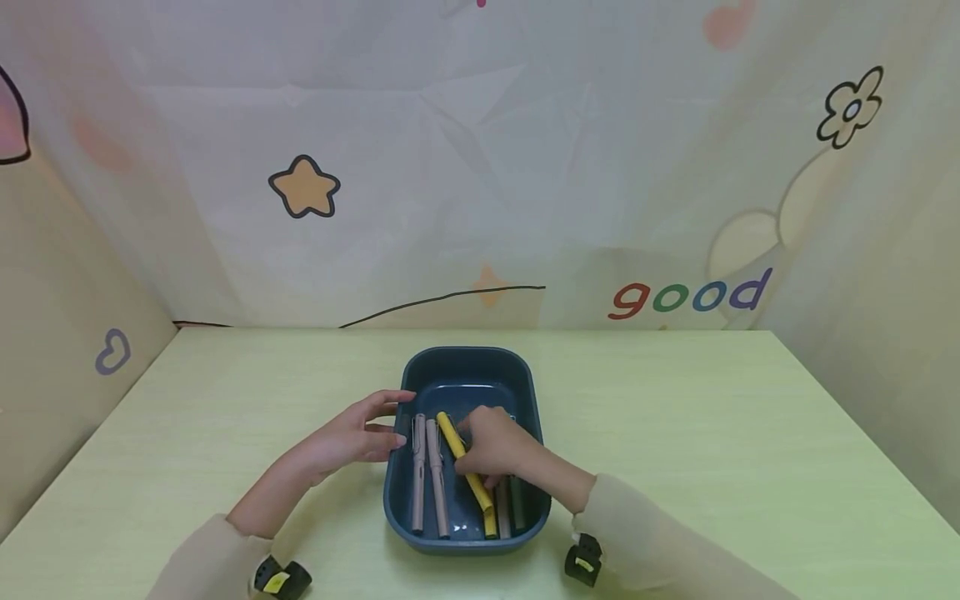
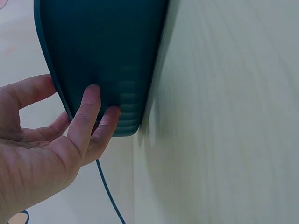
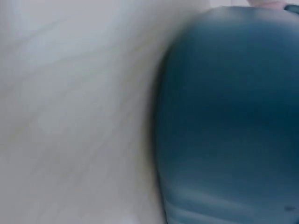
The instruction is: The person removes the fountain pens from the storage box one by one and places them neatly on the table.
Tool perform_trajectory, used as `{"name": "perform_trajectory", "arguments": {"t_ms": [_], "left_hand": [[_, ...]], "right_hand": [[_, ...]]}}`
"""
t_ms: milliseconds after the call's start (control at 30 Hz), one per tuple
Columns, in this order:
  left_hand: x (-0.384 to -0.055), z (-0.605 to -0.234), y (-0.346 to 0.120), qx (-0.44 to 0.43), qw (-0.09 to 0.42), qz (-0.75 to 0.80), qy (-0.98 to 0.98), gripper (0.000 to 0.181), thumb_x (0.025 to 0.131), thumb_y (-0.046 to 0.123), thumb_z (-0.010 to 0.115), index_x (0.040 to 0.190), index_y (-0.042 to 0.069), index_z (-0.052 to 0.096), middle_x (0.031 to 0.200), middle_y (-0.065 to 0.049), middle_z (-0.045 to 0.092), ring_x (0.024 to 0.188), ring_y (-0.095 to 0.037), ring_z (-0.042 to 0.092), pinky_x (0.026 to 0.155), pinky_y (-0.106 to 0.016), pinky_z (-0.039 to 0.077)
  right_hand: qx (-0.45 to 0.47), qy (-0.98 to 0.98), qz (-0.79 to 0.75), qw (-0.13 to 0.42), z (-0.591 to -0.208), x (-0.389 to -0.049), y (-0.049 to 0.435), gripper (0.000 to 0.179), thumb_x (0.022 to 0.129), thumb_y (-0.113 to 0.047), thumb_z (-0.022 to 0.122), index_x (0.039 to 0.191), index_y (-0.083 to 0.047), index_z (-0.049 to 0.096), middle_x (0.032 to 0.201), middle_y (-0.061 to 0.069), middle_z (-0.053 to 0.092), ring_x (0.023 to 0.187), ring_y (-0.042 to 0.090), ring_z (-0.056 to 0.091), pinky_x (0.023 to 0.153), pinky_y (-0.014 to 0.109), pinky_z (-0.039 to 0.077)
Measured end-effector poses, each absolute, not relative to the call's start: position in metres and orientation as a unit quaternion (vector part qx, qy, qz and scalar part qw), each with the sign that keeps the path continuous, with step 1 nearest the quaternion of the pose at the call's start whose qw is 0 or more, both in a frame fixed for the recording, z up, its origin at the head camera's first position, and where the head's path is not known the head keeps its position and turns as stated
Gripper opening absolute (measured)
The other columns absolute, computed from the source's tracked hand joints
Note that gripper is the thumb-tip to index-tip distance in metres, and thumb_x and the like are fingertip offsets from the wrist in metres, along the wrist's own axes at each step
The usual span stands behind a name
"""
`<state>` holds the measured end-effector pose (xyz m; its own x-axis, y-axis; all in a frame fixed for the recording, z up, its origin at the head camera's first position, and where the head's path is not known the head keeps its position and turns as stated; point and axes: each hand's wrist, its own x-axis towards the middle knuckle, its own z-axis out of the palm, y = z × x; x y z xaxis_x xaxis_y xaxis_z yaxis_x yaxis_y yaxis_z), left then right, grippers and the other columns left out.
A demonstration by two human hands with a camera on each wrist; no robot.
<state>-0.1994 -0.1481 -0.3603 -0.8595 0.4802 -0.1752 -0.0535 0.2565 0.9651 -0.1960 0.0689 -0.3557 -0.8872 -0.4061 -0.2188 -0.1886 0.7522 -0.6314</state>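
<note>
Inside a dark-blue oblong plastic tray, the right hand is pinching a slim yellow pen slanting far-left to near-right, while the left hand, spread, is touching the tray's left side.

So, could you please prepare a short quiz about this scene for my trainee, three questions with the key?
1. Which hand reaches into the blue tray?
2. True or false: in the head view, two pale pens lie left of the slanted yellow pen.
3. Which word is printed on the backdrop? a) hello b) good c) star

Key:
1. The right hand; the left hand touches the tray's side.
2. True.
3. b
</note>
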Motion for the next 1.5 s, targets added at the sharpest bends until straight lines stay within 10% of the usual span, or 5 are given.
{"name": "perform_trajectory", "arguments": {"t_ms": [133,1500], "left_hand": [[-0.199,-0.361,-0.148,0.140,0.222,0.589,0.764,0.058,0.088,0.007,0.055,0.139,0.004,0.028,0.139,-0.027,0.027,0.114,-0.037,0.049,0.088,-0.043,0.047],[-0.197,-0.361,-0.146,0.124,0.225,0.599,0.758,0.053,0.088,0.004,0.055,0.137,0.003,0.035,0.137,-0.025,0.032,0.113,-0.037,0.049,0.087,-0.044,0.048]], "right_hand": [[-0.147,0.903,-0.352,0.198,-0.349,-0.197,0.075,0.032,0.075,-0.003,0.069,0.105,0.005,0.063,0.060,0.007,0.059,0.044,0.015,0.059,0.042,0.024,0.050],[-0.037,0.868,-0.487,0.096,-0.323,-0.211,0.151,0.058,0.077,-0.016,0.073,0.129,-0.004,0.050,0.093,0.015,0.066,0.072,0.020,0.067,0.055,0.033,0.055]]}}
